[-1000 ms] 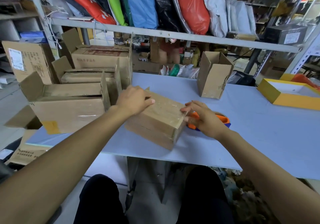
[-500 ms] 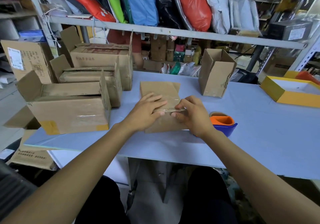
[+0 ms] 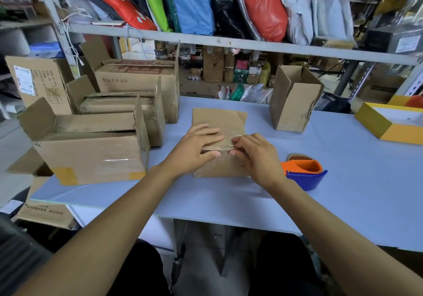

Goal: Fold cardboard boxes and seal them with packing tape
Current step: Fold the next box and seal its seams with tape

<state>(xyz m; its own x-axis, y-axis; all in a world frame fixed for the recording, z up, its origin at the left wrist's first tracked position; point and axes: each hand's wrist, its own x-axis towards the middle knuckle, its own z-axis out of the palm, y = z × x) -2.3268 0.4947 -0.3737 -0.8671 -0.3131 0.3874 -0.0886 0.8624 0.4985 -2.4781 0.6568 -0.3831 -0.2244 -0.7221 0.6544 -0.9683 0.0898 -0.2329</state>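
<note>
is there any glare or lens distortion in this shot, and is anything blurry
Head view: wide-angle bending curves the grey metal shelf rail and light blue table edges; glare streaks the clear tape on the small brown cardboard box under both hands; the frame's far corners look soft, the centre sharp.

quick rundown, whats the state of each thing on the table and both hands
box: under both hands, clear tape across it
left hand: fingers straight, pressing the box
right hand: fingers pressing the tape
tape dispenser: resting on table, untouched
small box: upright, top flaps open
left boxes: flaps open
yellow box: open
</note>
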